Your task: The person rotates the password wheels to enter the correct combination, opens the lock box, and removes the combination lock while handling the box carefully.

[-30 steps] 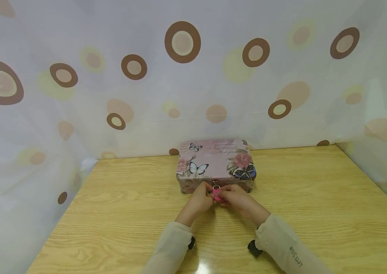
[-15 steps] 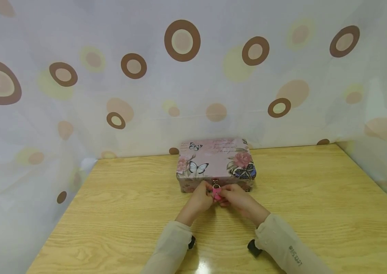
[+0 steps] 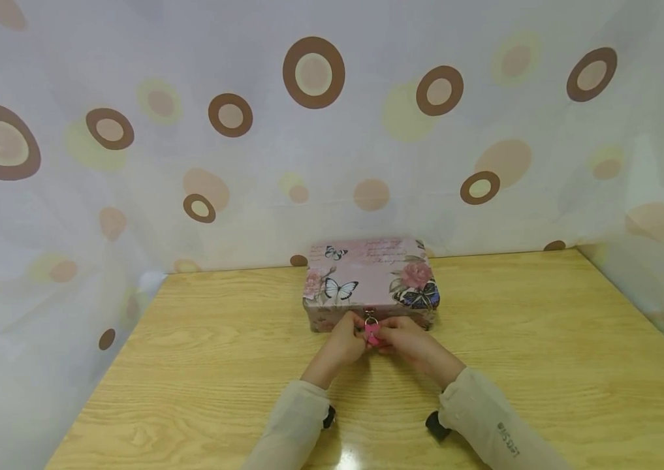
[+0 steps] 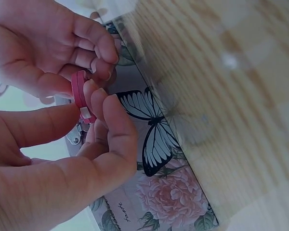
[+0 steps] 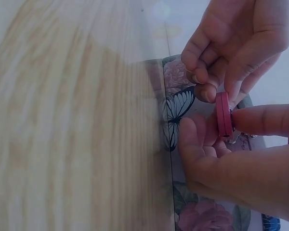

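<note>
Head view, and all the action is at the front of the box (image 3: 361, 274): a pink padlock (image 3: 372, 334) sits just before the middle of its front side, shackle (image 3: 371, 321) uppermost and right at the metal clasp (image 3: 369, 312). Whether the one runs through the other, I can't tell.

Both hands are on it! Left of the box's middle, the left hand (image 3: 345, 341) has the padlock pinched between thumb and bent fingers; right of the middle, the right hand (image 3: 412, 341) grasps the other side, its thumb and fingers closing in too. Both wrist views show the fingertips meeting around that pink body, with the hands almost touching.

Up on the box, lid down, it's butterflies (image 3: 340, 288) and roses (image 3: 416, 274) over pale pink. Nearer the person than the box come two pale sleeves (image 3: 290, 424), the right one lettered, a black piece (image 3: 437, 426) showing beneath each cuff. Under the box spreads the wood-grain table (image 3: 208, 352), and behind it rises a pale cloth (image 3: 261, 163) dotted with brown rings and peach spots.
</note>
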The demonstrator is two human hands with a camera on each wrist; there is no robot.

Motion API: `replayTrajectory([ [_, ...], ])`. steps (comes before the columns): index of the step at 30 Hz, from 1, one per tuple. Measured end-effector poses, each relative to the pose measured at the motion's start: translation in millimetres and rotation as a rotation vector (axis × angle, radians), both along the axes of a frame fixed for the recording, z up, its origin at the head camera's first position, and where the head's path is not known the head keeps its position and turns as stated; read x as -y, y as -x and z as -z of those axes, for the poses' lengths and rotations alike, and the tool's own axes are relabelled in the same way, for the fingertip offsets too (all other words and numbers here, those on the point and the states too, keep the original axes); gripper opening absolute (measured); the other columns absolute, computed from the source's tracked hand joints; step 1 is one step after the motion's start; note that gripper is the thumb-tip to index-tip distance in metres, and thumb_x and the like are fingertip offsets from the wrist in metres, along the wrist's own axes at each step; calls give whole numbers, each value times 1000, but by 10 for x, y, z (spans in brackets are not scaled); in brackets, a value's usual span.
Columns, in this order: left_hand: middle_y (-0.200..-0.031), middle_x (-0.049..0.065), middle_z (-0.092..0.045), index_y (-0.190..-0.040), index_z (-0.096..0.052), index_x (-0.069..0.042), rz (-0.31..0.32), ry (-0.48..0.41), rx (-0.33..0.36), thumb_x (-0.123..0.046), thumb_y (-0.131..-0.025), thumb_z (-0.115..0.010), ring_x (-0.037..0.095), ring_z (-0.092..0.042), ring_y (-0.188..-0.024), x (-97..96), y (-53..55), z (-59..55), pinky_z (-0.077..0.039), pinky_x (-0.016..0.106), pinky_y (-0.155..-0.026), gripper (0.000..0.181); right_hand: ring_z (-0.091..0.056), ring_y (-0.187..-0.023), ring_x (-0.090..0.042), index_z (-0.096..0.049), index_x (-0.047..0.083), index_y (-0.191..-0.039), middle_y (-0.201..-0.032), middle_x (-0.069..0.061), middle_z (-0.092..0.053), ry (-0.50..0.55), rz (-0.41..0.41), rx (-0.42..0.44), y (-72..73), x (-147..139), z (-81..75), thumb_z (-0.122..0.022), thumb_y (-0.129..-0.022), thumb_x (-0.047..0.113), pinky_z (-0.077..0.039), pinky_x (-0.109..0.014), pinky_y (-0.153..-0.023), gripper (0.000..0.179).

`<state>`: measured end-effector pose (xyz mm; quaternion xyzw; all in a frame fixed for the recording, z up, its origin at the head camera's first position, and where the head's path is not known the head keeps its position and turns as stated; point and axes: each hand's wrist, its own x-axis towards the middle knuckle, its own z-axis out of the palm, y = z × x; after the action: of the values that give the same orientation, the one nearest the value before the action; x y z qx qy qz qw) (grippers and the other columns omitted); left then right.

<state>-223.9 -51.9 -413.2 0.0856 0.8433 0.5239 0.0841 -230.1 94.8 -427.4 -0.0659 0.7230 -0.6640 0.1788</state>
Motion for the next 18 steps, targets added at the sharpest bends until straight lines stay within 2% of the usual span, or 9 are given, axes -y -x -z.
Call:
replayTrajectory([
  [6, -81, 8, -46, -99, -46, 7, 5, 23, -16, 11, -89, -50, 17, -45, -71, 2, 2, 0, -36, 23, -60, 11, -59, -78, -14, -49, -23, -111, -90, -9, -63, 7, 1, 6, 5, 3, 15, -42, -95, -1, -52, -29, -75, 28],
  [12, -77, 6, -43, -99, -47, 7, 0, 47, -22, 7, -90, -52, 16, -42, -68, 8, -2, 0, -34, 23, -58, 11, -58, -75, -12, -51, -22, -108, -86, -7, -62, 6, -4, 4, -2, 7, 26, -41, -95, -1, -51, -25, -70, 26],
  [18, -77, 6, -44, -100, -46, 8, -2, 23, -8, 7, -91, -52, 16, -43, -69, 7, -16, -3, -35, 23, -60, 10, -58, -75, -12, -51, -23, -109, -87, -9, -63, 5, -13, 3, -3, 4, 23, -40, -96, 0, -51, -25, -70, 28],
])
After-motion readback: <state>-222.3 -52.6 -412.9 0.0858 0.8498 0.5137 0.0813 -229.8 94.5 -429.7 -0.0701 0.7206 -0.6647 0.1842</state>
